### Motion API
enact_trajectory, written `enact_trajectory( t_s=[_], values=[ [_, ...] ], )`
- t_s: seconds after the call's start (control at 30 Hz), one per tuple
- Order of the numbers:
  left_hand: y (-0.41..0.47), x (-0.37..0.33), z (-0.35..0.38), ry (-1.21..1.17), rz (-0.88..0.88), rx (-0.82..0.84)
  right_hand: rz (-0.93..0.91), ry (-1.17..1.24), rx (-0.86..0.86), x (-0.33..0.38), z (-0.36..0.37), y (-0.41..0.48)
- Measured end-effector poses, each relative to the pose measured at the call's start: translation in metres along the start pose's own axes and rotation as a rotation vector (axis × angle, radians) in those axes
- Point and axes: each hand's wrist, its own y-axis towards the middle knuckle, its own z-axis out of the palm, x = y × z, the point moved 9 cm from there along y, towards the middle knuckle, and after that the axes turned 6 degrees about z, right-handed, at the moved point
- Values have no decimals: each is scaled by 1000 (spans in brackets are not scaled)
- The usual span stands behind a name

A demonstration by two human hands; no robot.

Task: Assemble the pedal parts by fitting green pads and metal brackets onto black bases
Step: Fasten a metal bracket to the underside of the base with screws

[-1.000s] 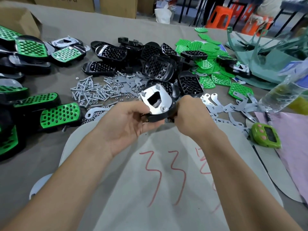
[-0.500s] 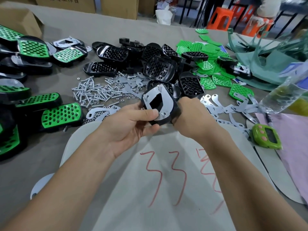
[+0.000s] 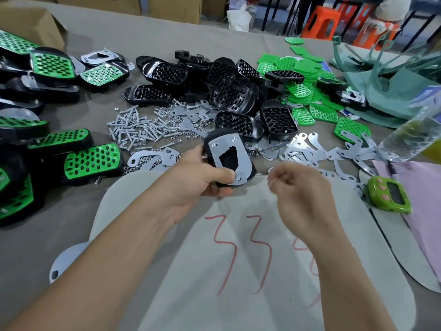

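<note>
At the table's near edge, head view, over the white sheet (image 3: pixel 238 271) marked in red, I am listing as follows.

Item 1: the left hand (image 3: pixel 202 177) is gripping the black base (image 3: pixel 218 136), held up clear of the sheet. Its thumb is pressing the lower corner of the metal bracket (image 3: pixel 243 161), which is lying flat against the base with fasteners showing at its corners.

Item 2: the right hand (image 3: pixel 296 185) is hovering just beside the base, apart from it, fingers curled inward. It is blurred, so I cannot tell whether it is pinching a small nut or nothing.

Item 3: stock is lying beyond the hands: screws (image 3: pixel 136 130), loose brackets (image 3: pixel 310 149), bare bases (image 3: pixel 229 96) and green pads (image 3: pixel 300 91), with finished pedals (image 3: pixel 90 161) at left.

Handling note, my judgement: the bracket is looking seated, so I am treating this as the fastening and checking step. I am advising clamping the plate with the thumb so the holes are lining up and driving each fastener squarely. I am also advising confirming that every corner is sitting flush before the piece is going among the finished ones.
</note>
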Motion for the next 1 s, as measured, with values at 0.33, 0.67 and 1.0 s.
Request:
enact_trajectory(
  t_s=[0.33, 0.67, 1.0],
  values=[
    [-2, -1, 3, 93, 36, 69, -128, -190, 41, 3, 14, -13],
    [-4, -5, 2, 141, 51, 30, -128, -162, -6, 0, 11, -29],
    [-2, -5, -5, 137, 72, -26, 54, 321, -74, -10, -2, -23]
  ],
)
